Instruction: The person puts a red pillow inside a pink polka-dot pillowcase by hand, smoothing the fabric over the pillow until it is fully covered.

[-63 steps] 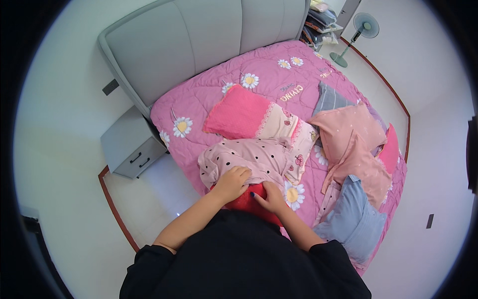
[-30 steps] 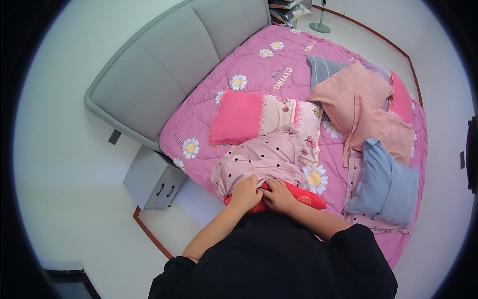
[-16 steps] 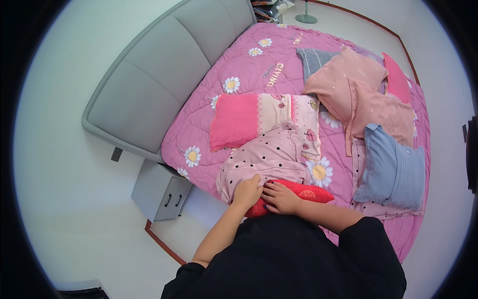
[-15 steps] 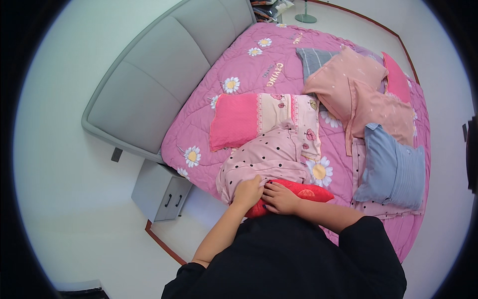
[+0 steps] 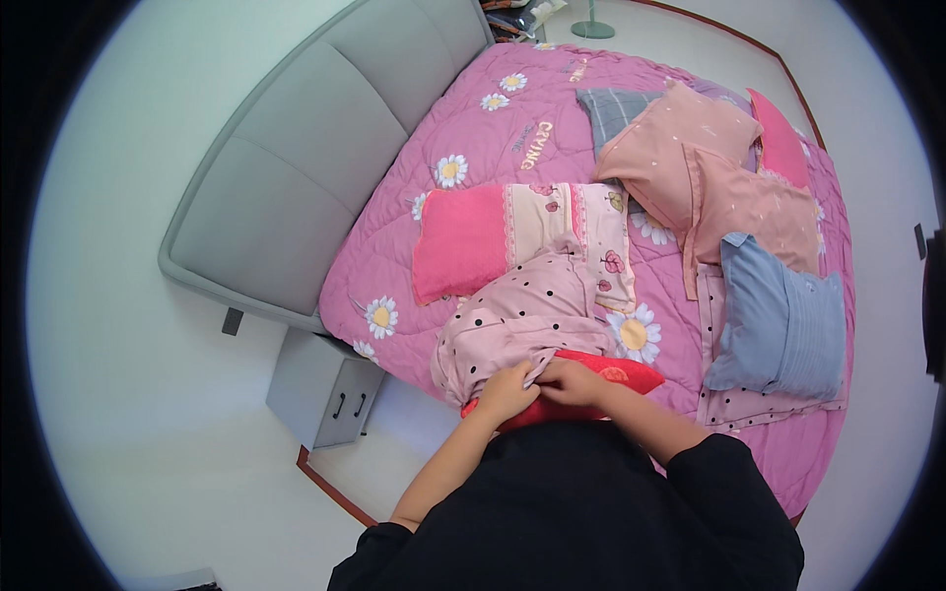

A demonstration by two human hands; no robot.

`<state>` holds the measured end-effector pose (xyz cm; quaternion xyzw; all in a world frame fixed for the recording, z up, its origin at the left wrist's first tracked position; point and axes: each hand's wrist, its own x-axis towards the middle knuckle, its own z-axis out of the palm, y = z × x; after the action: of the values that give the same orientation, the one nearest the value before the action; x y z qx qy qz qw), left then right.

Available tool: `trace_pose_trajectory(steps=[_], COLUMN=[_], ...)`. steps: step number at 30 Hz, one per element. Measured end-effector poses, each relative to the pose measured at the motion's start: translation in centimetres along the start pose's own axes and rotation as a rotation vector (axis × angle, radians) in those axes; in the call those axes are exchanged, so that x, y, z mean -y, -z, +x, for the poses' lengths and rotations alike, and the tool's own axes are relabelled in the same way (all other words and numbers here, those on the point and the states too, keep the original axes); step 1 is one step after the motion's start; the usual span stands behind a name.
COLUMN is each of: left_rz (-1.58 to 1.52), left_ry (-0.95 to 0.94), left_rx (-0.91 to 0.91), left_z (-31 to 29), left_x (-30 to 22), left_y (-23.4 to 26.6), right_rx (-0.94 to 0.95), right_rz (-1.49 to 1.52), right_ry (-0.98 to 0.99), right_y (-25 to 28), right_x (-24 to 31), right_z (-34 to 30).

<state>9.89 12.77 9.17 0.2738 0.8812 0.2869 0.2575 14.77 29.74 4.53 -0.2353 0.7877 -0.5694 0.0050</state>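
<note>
A pink pillowcase with black dots (image 5: 503, 313) lies rumpled on the near edge of the bed, partly over a red pillow (image 5: 616, 368) just in front of my body. My left hand (image 5: 506, 392) is closed on the pillowcase's near edge. Close beside it, my right hand (image 5: 574, 382) has its fingers curled in at the same fold of cloth, over the red pillow. The fingertips of both hands are partly hidden, but a bit of the dotted cloth shows pinched between them. Beyond lies a bright pink and cream patterned pillow (image 5: 458, 241).
The bed's purple flowered quilt (image 5: 394, 261) spreads under everything. To the right lie a blue pillow (image 5: 778, 320), peach pillows (image 5: 680, 138), a grey striped one (image 5: 613, 113) and a bright pink one (image 5: 780, 138). A grey headboard (image 5: 296, 148) and a nightstand (image 5: 320, 389) stand on the left.
My right hand has gone from lying with fingers spread on the red pillow to curling at the pillowcase's edge. My left hand has shifted slightly right and down, close to it.
</note>
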Motion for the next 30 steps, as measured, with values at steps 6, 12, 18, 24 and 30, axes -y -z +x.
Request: trace_pose_trajectory(steps=[6,12,18,24,30], left_rz=[0.006,-0.052,-0.049,-0.034,0.130], left_ry=[0.059,0.091,0.143,0.219,-0.109], left_rx=[-0.073,-0.192,-0.223,-0.217,-0.494], left_z=[-0.2,0.1,0.3,0.6,1.7], left_x=[4.7,6.8,9.5,9.3,7.8], left_y=[-0.4,-1.7,-2.8,-3.6,-3.0], right_rx=[-0.380,-0.564,-0.169,-0.515,-0.682], right_rz=[-0.474,0.144,-0.266,0.561,0.697], right_ry=[-0.204,-0.759,-0.960,-0.751,-0.596], right_y=[7.2,6.0,8.3,5.7,6.1], right_x=[-2.4,-6.9,-5.1,-6.7,-3.5], right_z=[-6.1,-11.5,-14.0,-15.8,-11.4])
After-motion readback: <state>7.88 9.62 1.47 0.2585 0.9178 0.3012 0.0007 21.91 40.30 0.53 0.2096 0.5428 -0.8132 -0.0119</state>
